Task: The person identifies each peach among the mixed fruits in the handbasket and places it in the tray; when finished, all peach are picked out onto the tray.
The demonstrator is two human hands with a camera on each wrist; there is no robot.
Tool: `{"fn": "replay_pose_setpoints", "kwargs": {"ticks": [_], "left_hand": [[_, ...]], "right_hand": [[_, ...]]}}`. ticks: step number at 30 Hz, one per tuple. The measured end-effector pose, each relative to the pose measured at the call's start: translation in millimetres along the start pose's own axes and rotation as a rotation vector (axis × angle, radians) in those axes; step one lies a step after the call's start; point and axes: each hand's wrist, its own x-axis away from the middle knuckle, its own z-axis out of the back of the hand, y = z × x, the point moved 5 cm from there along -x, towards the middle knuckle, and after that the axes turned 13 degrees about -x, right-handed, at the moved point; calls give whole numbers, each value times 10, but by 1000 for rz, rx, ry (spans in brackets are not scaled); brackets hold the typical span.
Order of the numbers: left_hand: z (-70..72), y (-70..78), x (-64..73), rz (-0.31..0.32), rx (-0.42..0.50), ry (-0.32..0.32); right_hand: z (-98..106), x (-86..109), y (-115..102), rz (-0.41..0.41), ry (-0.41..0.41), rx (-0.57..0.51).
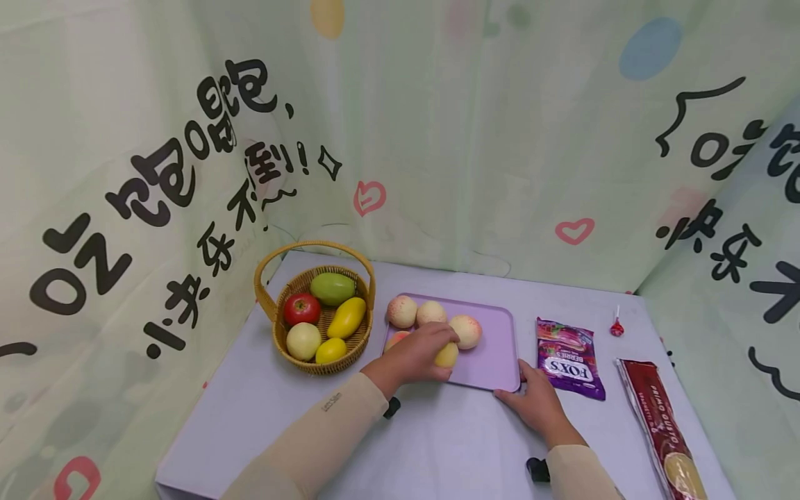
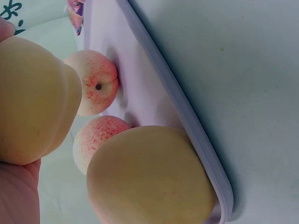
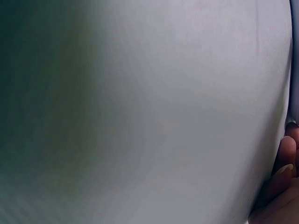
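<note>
My left hand (image 1: 421, 354) grips a pale yellow peach (image 1: 446, 355) over the front of the purple tray (image 1: 496, 340). In the left wrist view this held peach (image 2: 32, 102) fills the left side, above another peach (image 2: 149, 177) in the tray's corner. Along the back of the tray lie a peach (image 1: 402, 312) at the left, a second peach (image 1: 431, 312) beside it and a third peach (image 1: 466, 332) with a pink blush. The left hand partly covers an orange-tinged peach (image 1: 397, 339). My right hand (image 1: 540, 399) holds the tray's front right corner between thumb and fingers.
Left of the tray stands a wicker basket (image 1: 369, 333) holding several fruits. To the right lie a purple candy bag (image 1: 570, 359), a small red lollipop (image 1: 617, 328) and a long red pasta packet (image 1: 659, 427). A printed curtain (image 1: 437, 139) closes off the table's back and sides.
</note>
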Motion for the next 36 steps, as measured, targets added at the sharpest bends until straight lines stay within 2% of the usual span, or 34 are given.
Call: {"fn": "replay_pose_setpoints", "kwargs": {"ticks": [16,27,36], "left_hand": [[-84,21,-116,-62,-138,-56],[-126,44,-154,-64,-189,-111],[-204,30,-187,-121,-253,-90]], "right_hand": [[-9,-18,33,-15,4,-7],[0,1,-6,-1,9,-1],[-3,6,-5,-3,15,-5]]}}
